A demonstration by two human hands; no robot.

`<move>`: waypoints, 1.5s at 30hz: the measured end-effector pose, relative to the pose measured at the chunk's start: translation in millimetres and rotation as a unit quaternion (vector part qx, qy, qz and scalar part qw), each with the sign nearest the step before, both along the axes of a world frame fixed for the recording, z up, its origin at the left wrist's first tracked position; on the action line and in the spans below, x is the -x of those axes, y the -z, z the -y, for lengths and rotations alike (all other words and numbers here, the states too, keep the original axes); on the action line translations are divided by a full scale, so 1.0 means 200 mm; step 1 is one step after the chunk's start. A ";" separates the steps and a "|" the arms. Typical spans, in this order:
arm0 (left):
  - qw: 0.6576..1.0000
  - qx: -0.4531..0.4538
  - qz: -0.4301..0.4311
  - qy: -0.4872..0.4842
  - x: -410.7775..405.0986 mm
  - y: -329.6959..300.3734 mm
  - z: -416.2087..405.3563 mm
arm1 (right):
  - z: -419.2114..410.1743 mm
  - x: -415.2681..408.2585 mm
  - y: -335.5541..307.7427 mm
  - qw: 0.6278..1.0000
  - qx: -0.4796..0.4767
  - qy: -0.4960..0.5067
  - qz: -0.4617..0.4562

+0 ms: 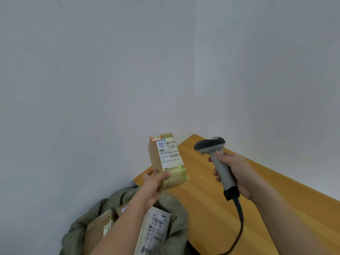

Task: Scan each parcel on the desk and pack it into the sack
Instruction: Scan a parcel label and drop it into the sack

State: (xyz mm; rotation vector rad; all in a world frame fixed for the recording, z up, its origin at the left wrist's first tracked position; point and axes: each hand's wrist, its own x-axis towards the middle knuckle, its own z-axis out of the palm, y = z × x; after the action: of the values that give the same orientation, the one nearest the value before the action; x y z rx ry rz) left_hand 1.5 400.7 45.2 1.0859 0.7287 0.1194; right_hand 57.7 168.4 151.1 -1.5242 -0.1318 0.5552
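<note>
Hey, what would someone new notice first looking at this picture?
Probably the small cardboard box with its white shipping label, held up in mid-frame by the left hand. Right beside it, the right hand grips a grey barcode scanner over the wooden desk. Below, a green sack already holds parcels.

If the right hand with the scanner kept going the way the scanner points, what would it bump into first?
Probably the cardboard parcel that the left hand holds up: the scanner in the right hand faces its label. Depth is unclear, so it might pass beside it.
</note>
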 end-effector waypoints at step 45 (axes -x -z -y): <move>0.992 0.029 -0.033 -0.116 0.35 0.22 0.04 | 0.47 0.27 -0.45 0.991 -0.054 -0.122 0.028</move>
State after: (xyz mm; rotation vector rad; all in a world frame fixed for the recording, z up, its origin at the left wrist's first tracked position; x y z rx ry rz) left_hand -68.5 392.7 1.7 0.9505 0.9128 0.2606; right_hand 3.5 73.6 241.6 -1.4265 -0.3892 0.6884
